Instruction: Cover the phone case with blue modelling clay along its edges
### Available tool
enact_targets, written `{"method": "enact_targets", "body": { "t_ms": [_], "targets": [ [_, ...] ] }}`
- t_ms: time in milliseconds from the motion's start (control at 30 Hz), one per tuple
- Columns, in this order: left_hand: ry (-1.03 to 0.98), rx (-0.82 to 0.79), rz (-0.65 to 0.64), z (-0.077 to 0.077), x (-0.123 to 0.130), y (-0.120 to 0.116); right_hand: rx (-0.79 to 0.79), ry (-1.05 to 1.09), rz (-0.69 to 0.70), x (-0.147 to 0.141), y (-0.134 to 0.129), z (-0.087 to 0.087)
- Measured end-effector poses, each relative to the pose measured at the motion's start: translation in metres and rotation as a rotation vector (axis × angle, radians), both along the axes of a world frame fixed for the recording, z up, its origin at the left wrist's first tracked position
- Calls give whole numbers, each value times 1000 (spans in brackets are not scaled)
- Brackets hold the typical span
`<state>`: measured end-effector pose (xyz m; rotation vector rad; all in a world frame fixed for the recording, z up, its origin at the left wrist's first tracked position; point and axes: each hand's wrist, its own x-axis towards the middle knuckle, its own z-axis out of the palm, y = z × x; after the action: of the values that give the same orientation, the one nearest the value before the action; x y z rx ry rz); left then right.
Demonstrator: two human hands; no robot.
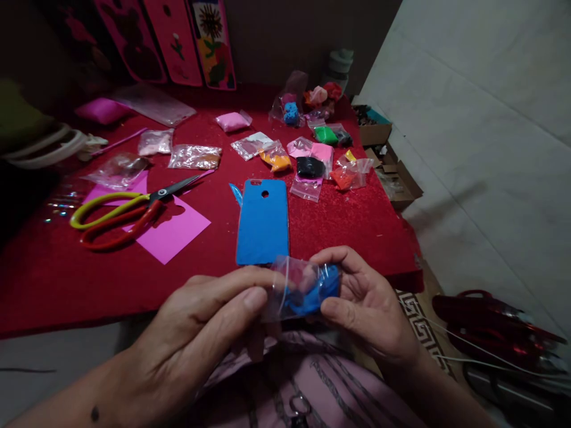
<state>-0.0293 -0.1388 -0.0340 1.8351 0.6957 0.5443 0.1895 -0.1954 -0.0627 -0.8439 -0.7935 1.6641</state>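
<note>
1. Head view, hands: the left hand (196, 315) is partly closed, its fingers at the near end of the clear bag (282, 285); whether a fingertip is inside, I cannot tell. The right hand (375, 312) curls around the other end, thumb and fingers gripping the bag with its blue clay-like material (328, 288).
2. Head view, progress: just beyond the left fingertips, the phone-case-shaped piece (263, 229) looks evenly covered in blue, its round hole open. That layer seems done; no decoration shows on it, and some blue remains bagged.

Clear glossy plastic bag (285, 285) (matt blue clay (316, 291) inside)
</note>
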Motion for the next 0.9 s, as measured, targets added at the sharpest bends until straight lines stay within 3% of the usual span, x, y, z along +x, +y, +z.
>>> {"method": "enact_targets", "body": {
  "t_ms": [200, 333, 500, 900],
  "targets": [
    [-25, 148, -27, 4, 3, 10, -42, 30, 32, -4, 1, 4],
    [-4, 159, -100, 7, 9, 16, -80, 57, 24, -7, 2, 6],
    [41, 190, -87, 6, 11, 18, -98, 17, -86, -10, 5, 3],
    [66, 204, -112, 8, 19, 16, -21, -65, -52, -11, 2, 3]
  ]
}}
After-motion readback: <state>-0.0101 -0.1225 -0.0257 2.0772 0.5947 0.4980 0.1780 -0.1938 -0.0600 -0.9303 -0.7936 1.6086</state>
